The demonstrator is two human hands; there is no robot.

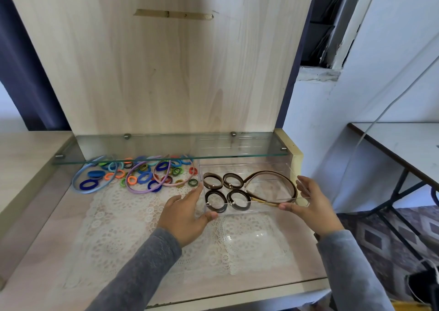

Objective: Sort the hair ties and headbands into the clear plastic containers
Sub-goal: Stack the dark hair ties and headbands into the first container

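A clear rectangular plastic container (249, 168) of brown hair ties (213, 181) is clamped at its side walls by the left hand (184, 212) and right hand (311, 203), and is best kept level.

One head cam, wide-angle, aimed fwd & down at a desk top (59, 251). Close range: sleeves (142, 270) cut by btm edge, left hand (185, 218) & right hand (311, 206) hold the clear container (237, 212) just below frame ctr. Back panel (166, 73) fills upper half, seen head-on; wall (332, 120), 2nd table (403, 144) at right edge.
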